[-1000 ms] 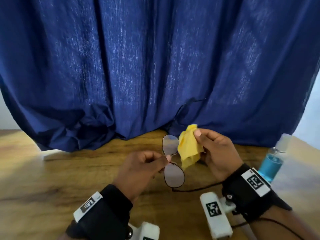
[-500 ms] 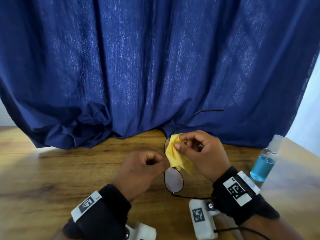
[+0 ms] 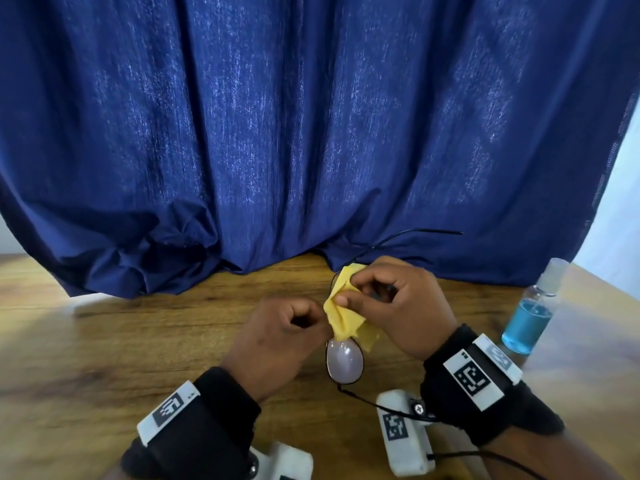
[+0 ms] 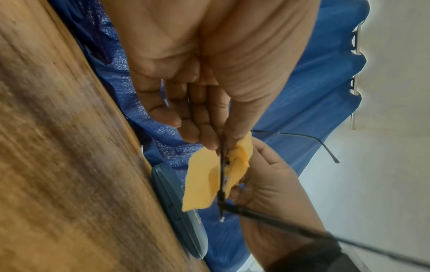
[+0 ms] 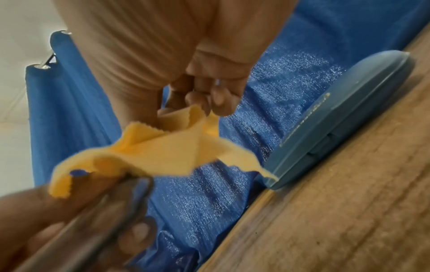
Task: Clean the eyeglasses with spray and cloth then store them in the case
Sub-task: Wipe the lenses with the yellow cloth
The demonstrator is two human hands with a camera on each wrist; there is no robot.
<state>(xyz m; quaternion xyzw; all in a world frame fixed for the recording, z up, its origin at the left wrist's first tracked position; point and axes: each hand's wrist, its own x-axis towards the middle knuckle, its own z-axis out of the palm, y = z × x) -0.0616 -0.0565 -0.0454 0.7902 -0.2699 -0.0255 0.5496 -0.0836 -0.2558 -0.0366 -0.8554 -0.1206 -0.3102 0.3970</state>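
The right hand [image 3: 405, 306] pinches the yellow cloth [image 3: 346, 313] around the far lens of the eyeglasses [image 3: 345, 362], which the left hand [image 3: 277, 337] grips at the bridge above the tabletop [image 3: 104, 341]. The blue case [image 5: 344, 117] lies closed by the curtain [image 3: 311, 133]; the spray bottle [image 3: 531, 313] stands right.

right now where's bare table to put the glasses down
Bare wooden table lies left of the left hand, out to the blue curtain. It is crowded on the right: the right hand with the yellow cloth, the spray bottle beyond, and the case against the curtain.
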